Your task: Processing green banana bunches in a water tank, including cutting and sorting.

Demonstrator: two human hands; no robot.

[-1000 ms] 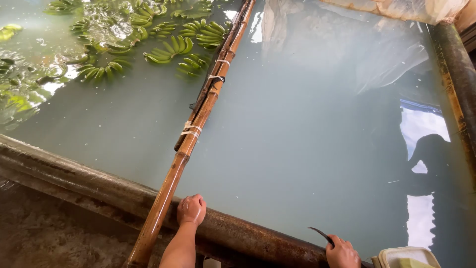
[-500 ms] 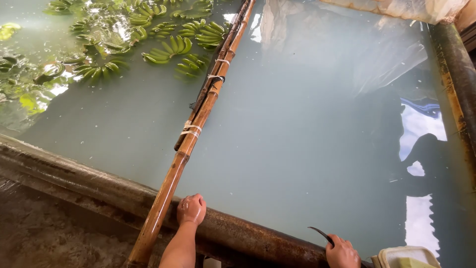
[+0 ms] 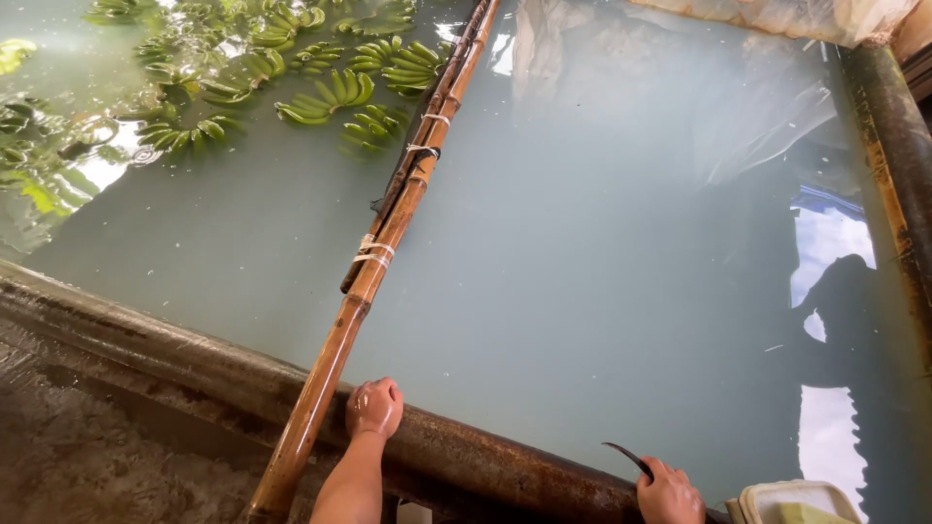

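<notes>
Head view, looking down on a large wash tank of cloudy grey-green water [image 3: 582, 291], bounded at its near side by a rusty rounded rim [image 3: 194, 354] that crosses from left to lower right. All positions below are given relative to this rim. Beyond it the water fills most of the view, with pale sheeting [image 3: 680, 87] sunk at the far side. A long bamboo pole [image 3: 379, 252], made of lengths lashed together with pale cord, lies across the rim and slants over the water toward the far side. Green banana bunches [image 3: 325, 92] float far from the rim, at the far left, just beside the pole's distant part. On the rim itself, just right of where the pole crosses, rests the left hand [image 3: 374, 408], curled into a loose fist and pressed down on the metal, holding nothing visible and apart from the pole. Further right along the rim sits the right hand [image 3: 668, 493], its fingers wrapped around the handle of a small curved knife [image 3: 626, 456], blade pointing left over the water. Just right of that hand stands a pale container [image 3: 791, 500].
</notes>
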